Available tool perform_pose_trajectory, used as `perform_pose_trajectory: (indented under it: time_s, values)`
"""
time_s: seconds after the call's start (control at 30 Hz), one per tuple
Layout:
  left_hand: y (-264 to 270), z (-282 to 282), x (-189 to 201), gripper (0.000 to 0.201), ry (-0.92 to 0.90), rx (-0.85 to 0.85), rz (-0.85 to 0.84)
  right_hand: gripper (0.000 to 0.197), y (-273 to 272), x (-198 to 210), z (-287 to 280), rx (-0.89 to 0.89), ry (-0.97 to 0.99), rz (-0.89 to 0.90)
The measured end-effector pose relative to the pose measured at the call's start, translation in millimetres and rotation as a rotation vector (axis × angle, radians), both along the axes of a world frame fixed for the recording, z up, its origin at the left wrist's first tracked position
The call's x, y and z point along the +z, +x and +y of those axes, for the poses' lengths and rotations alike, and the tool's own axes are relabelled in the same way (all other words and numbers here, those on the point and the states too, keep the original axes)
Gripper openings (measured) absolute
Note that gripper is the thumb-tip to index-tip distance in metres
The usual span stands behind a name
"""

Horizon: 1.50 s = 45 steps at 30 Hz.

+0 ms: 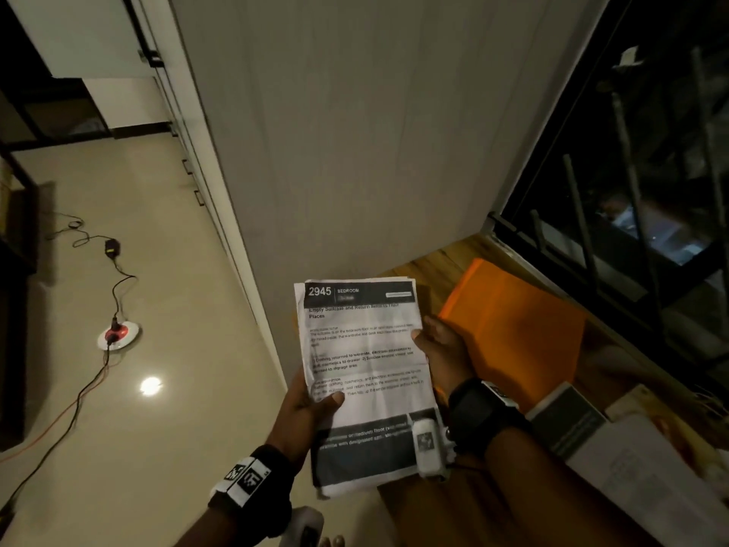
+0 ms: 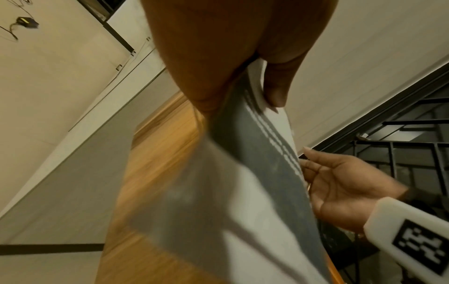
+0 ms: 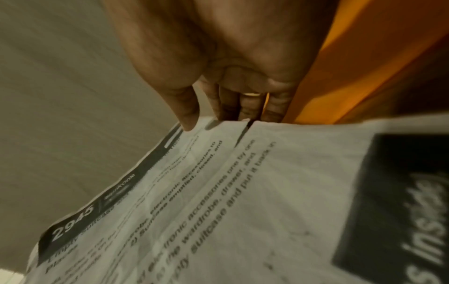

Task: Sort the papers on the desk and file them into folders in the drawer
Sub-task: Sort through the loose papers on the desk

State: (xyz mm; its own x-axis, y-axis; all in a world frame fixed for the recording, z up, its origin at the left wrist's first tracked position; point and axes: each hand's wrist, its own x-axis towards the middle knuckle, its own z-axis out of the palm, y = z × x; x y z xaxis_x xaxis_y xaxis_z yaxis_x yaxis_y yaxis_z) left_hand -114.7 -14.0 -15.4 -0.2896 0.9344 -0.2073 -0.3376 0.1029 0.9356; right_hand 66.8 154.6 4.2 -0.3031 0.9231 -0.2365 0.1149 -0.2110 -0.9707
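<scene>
A stack of printed papers (image 1: 367, 373), its top sheet headed "2945 BEDROOM", is held up in front of me above the desk's left end. My left hand (image 1: 315, 404) grips the lower left edge with the thumb on the top sheet and the fingers underneath. My right hand (image 1: 438, 349) pinches the right edge, thumb on the face and fingers behind. In the left wrist view the papers (image 2: 243, 192) curve away below the left hand (image 2: 274, 86), with the right hand (image 2: 340, 188) at their far edge. The right wrist view shows the right hand (image 3: 218, 76) over the papers (image 3: 243, 192). An orange folder (image 1: 513, 325) lies on the wooden desk (image 1: 445, 262).
A grey-and-white box (image 1: 568, 420) and other papers (image 1: 651, 479) sit on the desk at lower right. A barred window (image 1: 639, 171) runs along the desk's far side. A tall wardrobe panel (image 1: 355, 132) stands ahead. On the floor at left lie cables and a round socket (image 1: 118, 335).
</scene>
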Motion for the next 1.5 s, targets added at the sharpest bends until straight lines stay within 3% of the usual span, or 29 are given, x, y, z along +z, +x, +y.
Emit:
perform_pose_trajectory:
  time_s: [0.17, 0.37, 0.5, 0.63, 0.83, 0.93, 1.0, 1.07, 1.17, 1.27, 1.37, 1.5]
  values:
    - [7, 18, 36, 0.048, 0.074, -0.053, 0.075, 0.028, 31, 33, -17, -0.107, -0.055, 0.238]
    - [29, 38, 66, 0.045, 0.165, -0.134, 0.165, 0.034, 62, 86, -36, -0.157, 0.15, 0.351]
    - [44, 42, 64, 0.037, 0.166, -0.162, 0.135, 0.036, 75, 78, -50, -0.184, 0.193, 0.253]
    - [55, 45, 59, 0.042, 0.188, -0.208, 0.308, 0.034, 83, 43, -63, -0.194, 0.176, 0.082]
    - [59, 51, 47, 0.032, 0.122, -0.083, 0.342, 0.029, 95, 35, -81, -0.26, 0.141, 0.074]
    - [60, 49, 38, 0.026, 0.096, -0.122, 0.398, 0.028, 107, 36, -89, -0.235, 0.15, 0.017]
    - [65, 44, 33, 0.027, 0.082, -0.156, 0.439, 0.034, 120, 34, -96, -0.214, 0.152, -0.047]
    - [71, 37, 30, 0.027, 0.077, -0.164, 0.454, 0.027, 137, 32, -102, -0.232, 0.14, -0.131]
    - [75, 27, 29, 0.027, 0.045, -0.169, 0.445, 0.017, 166, 17, -108, -0.307, 0.229, -0.429]
    - [73, 26, 29, 0.022, 0.001, -0.087, 0.465, 0.02, 184, -3, -114, -0.27, 0.28, -0.662]
    - [67, 29, 35, 0.017, -0.04, -0.058, 0.48, 0.034, 189, -17, -123, -0.087, 0.425, -0.924]
    - [53, 33, 31, 0.02, -0.104, -0.086, 0.484, 0.054, 186, -24, -132, 0.29, 0.424, -1.195]
